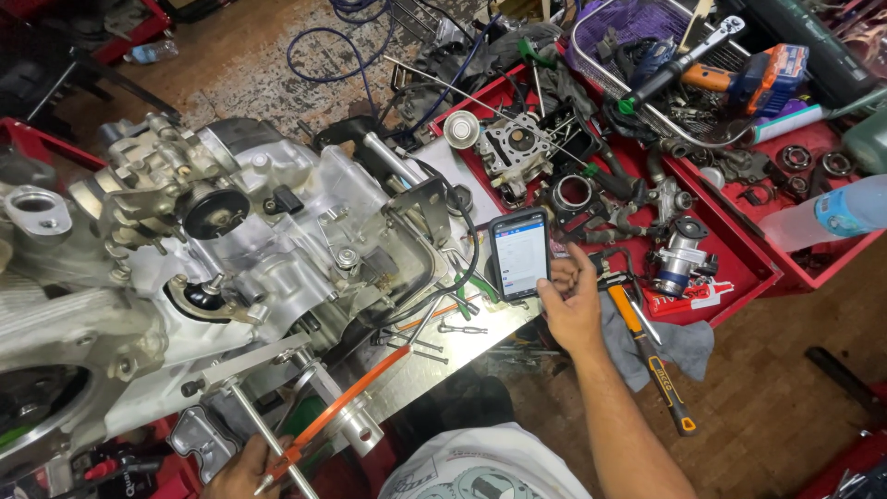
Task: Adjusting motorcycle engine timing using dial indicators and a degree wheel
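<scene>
A person leans over a metal workbench (480, 342) crowded with a large silver engine block (231, 249). The right hand (571, 300) grips the lower edge of a smartphone (519, 253), its lit screen facing up, just right of the engine and at the rim of a red parts tray (739, 268). The left hand (245, 471), low at the bench's near edge, closes around a thin steel rod (268, 434) beside an orange-handled tool (346, 407). An orange-and-black hammer (647, 356) lies on a grey rag (679, 346) just beside the right wrist. In the tray sit a carburettor (513, 148) and loose parts; behind it, a wire basket (647, 65) holds 1 ratchet wrench (684, 60).
</scene>
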